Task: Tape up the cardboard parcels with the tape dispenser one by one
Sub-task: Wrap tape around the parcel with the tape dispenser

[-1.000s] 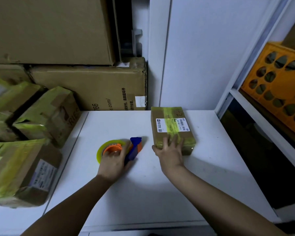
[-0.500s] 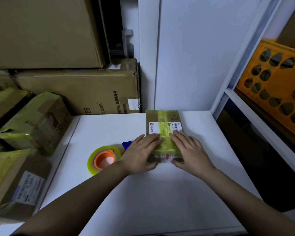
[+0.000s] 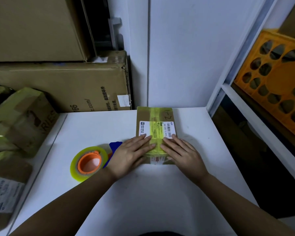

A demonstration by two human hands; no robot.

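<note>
A: White table [image 3: 160, 193] in a storage corner, white wall panels behind. What's on it?

B: Small cardboard parcel [image 3: 156, 116] toward the back, flat, yellow-green tape running down its middle. Handwritten "1-2" on top; a white shipping label [image 3: 157, 129] with a barcode and digits that look like "502-602-12-815".

A: Hands?

B: Left hand [image 3: 131, 157] and right hand [image 3: 180, 154] both lie flat on the parcel's near end, fingers straight, pressing the tape, gripping nothing.

A: Dispenser?

B: Tape dispenser [image 3: 89, 163] rests on the table just left of the left hand: orange hub, yellowish roll, blue handle partly hidden.

A: Other writing?

B: Big carton [image 3: 66, 87] behind reads "66" and ".com/", plus small print I can't read. Taped box [image 3: 22, 120] at left shows "RIES". Orange crate [image 3: 276, 82] sits on the right shelf; contents unclear.
</note>
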